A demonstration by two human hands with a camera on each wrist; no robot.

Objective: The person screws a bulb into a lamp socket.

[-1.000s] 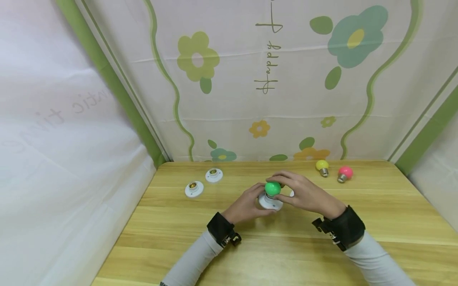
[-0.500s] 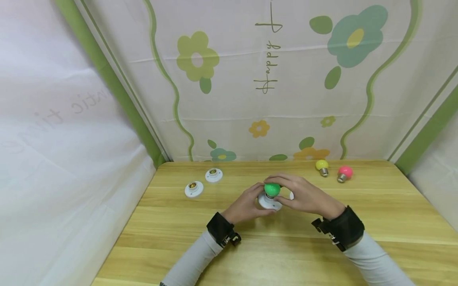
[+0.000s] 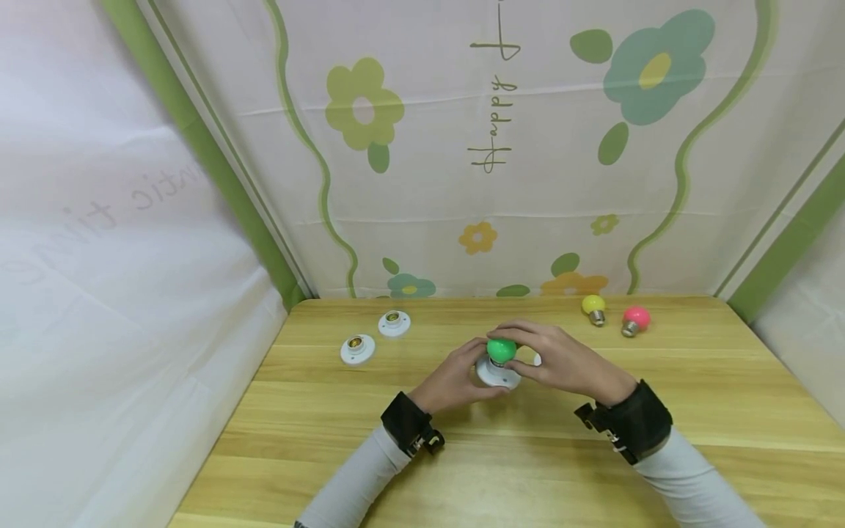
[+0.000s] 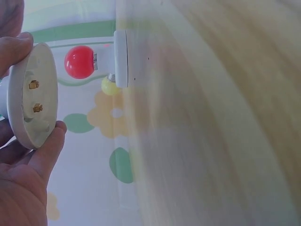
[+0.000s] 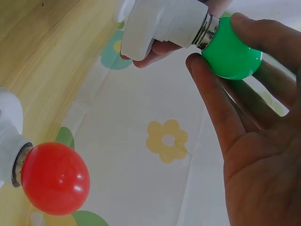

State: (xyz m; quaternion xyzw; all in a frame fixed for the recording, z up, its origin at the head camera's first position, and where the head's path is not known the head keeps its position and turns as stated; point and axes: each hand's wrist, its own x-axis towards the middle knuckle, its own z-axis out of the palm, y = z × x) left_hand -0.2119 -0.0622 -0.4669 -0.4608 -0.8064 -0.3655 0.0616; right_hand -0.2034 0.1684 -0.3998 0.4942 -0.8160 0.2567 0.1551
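Note:
My left hand [image 3: 455,378] grips the rim of a white lamp socket [image 3: 496,375], raised off the table; its underside with two brass screws faces the left wrist camera. With fingers and thumb, my right hand [image 3: 564,359] holds a green light bulb [image 3: 502,350]. The bulb's metal thread enters the socket's mouth, and part of the thread still shows in the right wrist view. Close by stands another white socket [image 5: 10,155] bearing a red bulb [image 5: 55,179]. In the head view the right hand hides that pair, apart from a bit of white rim.
Two white sockets without bulbs, a nearer one [image 3: 357,350] and a farther one [image 3: 394,323], stand at the table's left. A yellow bulb [image 3: 593,305] and a pink bulb [image 3: 637,320] lie at the back right. A flowered cloth [image 3: 422,183] hangs behind the wooden table [image 3: 502,469].
The right hand's fingers have shifted slightly around the green bulb over the last second. Left hand and socket stay nearly in place.

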